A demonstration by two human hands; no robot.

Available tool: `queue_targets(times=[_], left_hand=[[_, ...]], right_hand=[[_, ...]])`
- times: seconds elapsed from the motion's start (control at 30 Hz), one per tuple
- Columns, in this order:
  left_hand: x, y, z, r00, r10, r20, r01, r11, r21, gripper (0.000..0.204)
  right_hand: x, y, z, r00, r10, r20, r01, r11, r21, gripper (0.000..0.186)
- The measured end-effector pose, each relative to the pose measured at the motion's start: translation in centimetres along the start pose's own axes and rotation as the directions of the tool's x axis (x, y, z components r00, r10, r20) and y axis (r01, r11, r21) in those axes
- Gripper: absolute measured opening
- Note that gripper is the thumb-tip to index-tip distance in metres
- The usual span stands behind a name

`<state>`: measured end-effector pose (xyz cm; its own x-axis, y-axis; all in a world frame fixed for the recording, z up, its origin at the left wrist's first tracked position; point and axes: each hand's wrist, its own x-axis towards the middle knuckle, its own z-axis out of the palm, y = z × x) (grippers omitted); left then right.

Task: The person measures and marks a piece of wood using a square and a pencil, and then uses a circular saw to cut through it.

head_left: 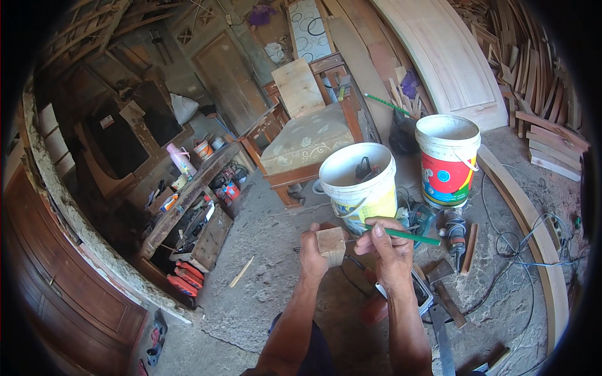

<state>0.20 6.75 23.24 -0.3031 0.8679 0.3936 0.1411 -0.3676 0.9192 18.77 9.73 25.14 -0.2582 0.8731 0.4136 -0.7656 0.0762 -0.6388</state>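
My left hand (311, 254) is closed around a squared wooden block (331, 240), its end face turned up toward me. Just to the right, my right hand (390, 252) grips a green pencil (407, 235) that lies slantwise across the fingers, its far end pointing right. The pencil's left end is close to the block; whether it touches cannot be made out. Below the hands, a power tool with a pale metal base (424, 291) is partly hidden by my right forearm. A hammer (448, 297) lies on the floor beside it.
Two paint buckets, one yellow and white (364, 203), one red and white (446, 169), stand ahead. A cushioned wooden chair (307, 141) is behind them. Drills (454, 235), cables and a long curved board (533, 232) lie at right. A low workbench (188, 200) runs along the left.
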Motion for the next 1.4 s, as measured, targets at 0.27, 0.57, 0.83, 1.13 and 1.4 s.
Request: queue_targets(times=[0.27,0.57,0.83,1.13,1.4], left_hand=[[-0.5,1.2,0.4,0.998,0.057,-0.022,-0.055,0.992,0.111,0.067],[-0.5,-1.1,-0.8,0.972,0.218,-0.084,-0.193,0.952,0.238,0.064],[-0.4,-1.5,0.0,0.954,0.275,-0.117,-0.243,0.942,0.231,0.042],[-1.1,-4.1,-0.8,0.779,0.623,-0.074,-0.442,0.63,0.638,0.015],[0.4,-2.9,0.0,0.973,0.175,-0.152,-0.162,0.982,0.095,0.049]], right_hand=[[0.2,0.4,-0.7,0.999,-0.029,0.03,0.028,0.999,0.046,0.034],[-0.3,-0.1,0.4,0.998,-0.005,0.057,0.006,1.0,-0.03,0.026],[0.2,0.4,-0.4,0.894,-0.14,0.425,0.312,0.877,-0.366,0.05],[0.5,-0.2,0.3,0.897,-0.001,0.442,0.249,0.827,-0.504,0.059],[1.3,-0.3,-0.4,0.86,-0.183,0.476,0.387,0.842,-0.375,0.052]])
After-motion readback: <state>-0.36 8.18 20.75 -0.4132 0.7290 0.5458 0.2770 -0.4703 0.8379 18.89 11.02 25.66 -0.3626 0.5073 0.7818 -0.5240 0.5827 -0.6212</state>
